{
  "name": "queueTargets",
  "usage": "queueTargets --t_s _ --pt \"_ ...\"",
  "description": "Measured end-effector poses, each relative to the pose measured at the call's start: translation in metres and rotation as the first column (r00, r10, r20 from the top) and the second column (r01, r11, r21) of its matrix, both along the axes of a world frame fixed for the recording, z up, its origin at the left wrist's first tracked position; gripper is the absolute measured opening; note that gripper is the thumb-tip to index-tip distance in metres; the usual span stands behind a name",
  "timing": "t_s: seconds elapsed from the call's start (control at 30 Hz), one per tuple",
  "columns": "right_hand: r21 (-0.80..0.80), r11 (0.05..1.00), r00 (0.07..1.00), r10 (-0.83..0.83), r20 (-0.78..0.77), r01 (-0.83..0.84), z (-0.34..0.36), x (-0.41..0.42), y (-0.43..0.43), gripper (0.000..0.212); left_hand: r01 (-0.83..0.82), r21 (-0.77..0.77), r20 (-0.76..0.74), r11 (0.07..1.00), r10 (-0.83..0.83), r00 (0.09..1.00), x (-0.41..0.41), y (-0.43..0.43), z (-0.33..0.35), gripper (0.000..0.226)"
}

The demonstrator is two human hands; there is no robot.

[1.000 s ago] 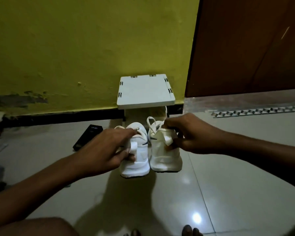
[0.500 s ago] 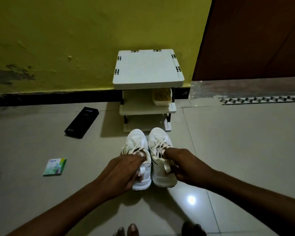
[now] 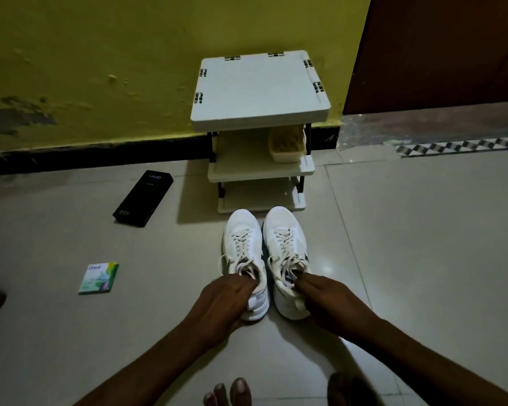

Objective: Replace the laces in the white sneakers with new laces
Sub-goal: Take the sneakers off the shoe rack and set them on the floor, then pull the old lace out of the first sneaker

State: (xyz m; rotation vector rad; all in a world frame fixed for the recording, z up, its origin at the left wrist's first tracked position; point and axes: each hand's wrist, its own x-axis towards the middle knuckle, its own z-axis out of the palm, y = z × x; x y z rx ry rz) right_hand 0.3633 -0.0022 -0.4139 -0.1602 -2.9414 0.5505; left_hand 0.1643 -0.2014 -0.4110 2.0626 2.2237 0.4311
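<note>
Two white sneakers stand side by side on the tiled floor, toes pointing away from me toward the rack. The left sneaker (image 3: 242,244) and the right sneaker (image 3: 285,241) both carry off-white laces with loose loops at the collar. My left hand (image 3: 220,306) grips the heel of the left sneaker, fingers curled over its collar. My right hand (image 3: 326,303) grips the heel of the right sneaker the same way, fingertips inside the opening. The heels are mostly hidden under my hands.
A small white three-tier rack (image 3: 260,89) stands against the yellow wall, with a yellow tub (image 3: 286,143) on its middle shelf. A black phone box (image 3: 143,197) and a small green-white packet (image 3: 99,278) lie on the floor at left. My toes (image 3: 232,391) show at the bottom.
Both sneakers came down and toward me, from raised in front of the rack to resting on the floor. My view tilted down; the phone box and packet came into sight.
</note>
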Motion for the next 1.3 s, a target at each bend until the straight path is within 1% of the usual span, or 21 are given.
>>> queueTargets --t_s 0.07,0.1,0.17,0.2,0.23,0.27,0.33,0.4,0.47,0.5,0.53,0.6,0.63,0.7,0.73,0.83,0.93,1.03,1.13,1.23,1.3 --pt "-0.008 1.000 1.000 -0.006 -0.007 0.006 0.001 -0.003 -0.003 0.044 0.000 0.006 0.028 1.000 0.000 1.000 0.004 0.001 0.008 0.041" --pt "-0.004 1.000 1.000 -0.003 -0.007 0.003 0.002 -0.005 -0.004 0.043 -0.007 0.015 0.030 1.000 0.007 1.000 0.005 0.002 0.010 0.038" --pt "0.010 1.000 1.000 0.007 -0.010 -0.007 0.003 -0.009 -0.005 0.044 -0.030 -0.006 0.040 1.000 0.030 0.999 0.007 0.003 0.011 0.023" --pt "0.005 1.000 1.000 0.008 -0.001 -0.008 0.004 -0.009 -0.004 0.043 -0.060 -0.034 0.052 0.998 0.061 0.997 0.009 0.003 0.014 0.028" --pt "-0.003 1.000 1.000 0.012 0.005 -0.012 0.004 -0.008 -0.002 0.042 -0.090 -0.057 0.065 0.994 0.093 0.994 0.011 0.002 0.017 0.038" --pt "-0.025 0.999 1.000 0.023 0.008 -0.022 0.005 -0.005 0.001 0.044 -0.117 -0.058 0.088 0.991 0.121 0.989 0.014 0.002 0.021 0.045" --pt "-0.131 0.991 0.999 0.035 -0.037 -0.039 0.006 0.002 0.006 0.056 -0.147 -0.002 0.171 0.989 0.145 0.975 0.018 0.003 0.032 0.044" --pt "-0.269 0.963 0.990 -0.038 -0.138 -0.001 0.007 0.007 0.008 0.060 -0.224 0.107 0.231 0.969 0.195 0.953 0.020 0.012 0.039 0.037" --pt "-0.372 0.923 0.957 -0.186 -0.221 0.094 0.007 0.006 0.008 0.047 -0.336 0.195 0.302 0.922 0.269 0.914 0.018 0.031 0.042 0.018" --pt "-0.403 0.903 0.936 -0.261 -0.236 0.150 0.004 0.002 0.010 0.039 -0.373 0.204 0.347 0.905 0.290 0.892 0.015 0.045 0.042 0.011" --pt "-0.421 0.883 0.918 -0.325 -0.229 0.208 0.001 -0.002 0.013 0.032 -0.380 0.186 0.382 0.906 0.290 0.878 0.012 0.060 0.041 0.009" --pt "-0.438 0.848 0.895 -0.407 -0.182 0.297 -0.008 -0.012 0.021 0.031 -0.316 0.095 0.410 0.944 0.252 0.876 0.003 0.088 0.038 0.010" --pt "-0.444 0.836 0.890 -0.427 -0.159 0.322 -0.012 -0.017 0.024 0.032 -0.270 0.024 0.406 0.963 0.237 0.883 -0.001 0.100 0.037 0.010" --pt "-0.451 0.820 0.883 -0.451 -0.130 0.352 -0.019 -0.026 0.029 0.032 -0.207 -0.115 0.364 0.972 0.235 0.901 -0.005 0.117 0.034 0.015" --pt "-0.454 0.814 0.880 -0.460 -0.122 0.363 -0.021 -0.031 0.029 0.031 -0.188 -0.148 0.337 0.971 0.229 0.913 -0.006 0.122 0.032 0.016" --pt "-0.478 0.784 0.856 -0.504 -0.118 0.396 -0.026 -0.039 0.027 0.031 -0.160 -0.139 0.271 0.977 0.193 0.943 -0.006 0.130 0.027 0.016" --pt "-0.503 0.762 0.837 -0.532 -0.126 0.408 -0.032 -0.040 0.025 0.028 -0.201 -0.101 0.246 0.974 0.220 0.944 -0.004 0.131 0.025 0.014" --pt "-0.522 0.760 0.838 -0.526 -0.145 0.387 -0.035 -0.037 0.022 0.027 -0.270 -0.093 0.297 0.958 0.286 0.911 -0.001 0.129 0.025 0.013" --pt "-0.518 0.761 0.834 -0.531 -0.149 0.392 -0.035 -0.035 0.018 0.027 -0.313 -0.148 0.379 0.938 0.347 0.858 -0.002 0.130 0.028 0.015" --pt "-0.524 0.752 0.829 -0.541 -0.141 0.401 -0.036 -0.036 0.016 0.033 -0.306 -0.201 0.384 0.930 0.362 0.849 -0.007 0.131 0.034 0.015" --pt "-0.532 0.743 0.821 -0.553 -0.143 0.407 -0.036 -0.036 0.014 0.030 -0.298 -0.227 0.369 0.927 0.365 0.855 -0.010 0.133 0.037 0.012"
